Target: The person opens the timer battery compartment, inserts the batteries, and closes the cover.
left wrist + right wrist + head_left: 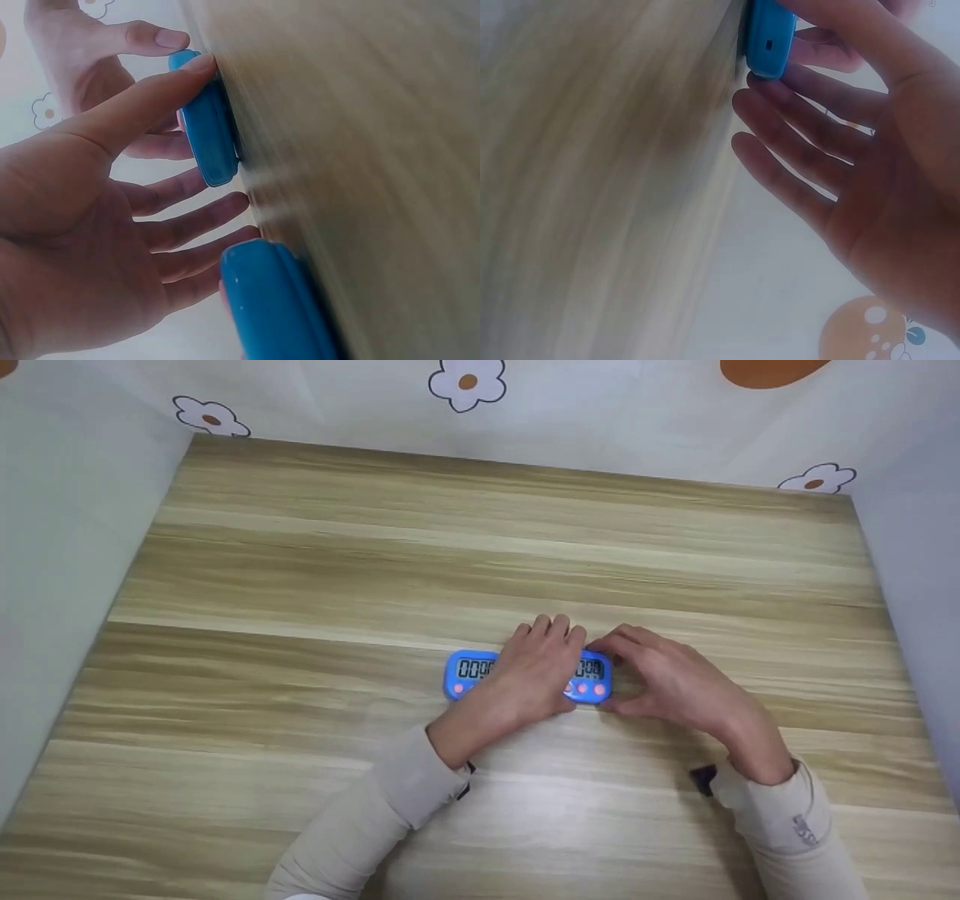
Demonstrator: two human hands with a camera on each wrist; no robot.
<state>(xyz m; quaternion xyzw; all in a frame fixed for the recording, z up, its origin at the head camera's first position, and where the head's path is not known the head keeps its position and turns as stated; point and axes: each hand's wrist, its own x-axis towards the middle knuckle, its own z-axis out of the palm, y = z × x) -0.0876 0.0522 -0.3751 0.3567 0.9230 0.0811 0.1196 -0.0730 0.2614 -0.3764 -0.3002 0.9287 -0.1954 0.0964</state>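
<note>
Two blue digital timers lie end to end on the wooden table. In the head view the left timer [454, 671] and the right timer [600, 690] show displays with zeros and pink round buttons; the span between them is hidden under my left hand [536, 667]. That hand pinches the right timer, its thumb [187, 75] on the near edge and its fingers on the far side. At the same timer's right end, my right hand [671, 675] holds the corners between thumb and index finger. The left timer [274, 300] stands apart from both hands in the left wrist view.
The wood-grain table [337, 570] stretches out around the timers. A pale cloth wall [600, 420] with flower prints rises along its back edge, and plain pale walls flank both sides. Long beige sleeves [352, 817] cover the forearms.
</note>
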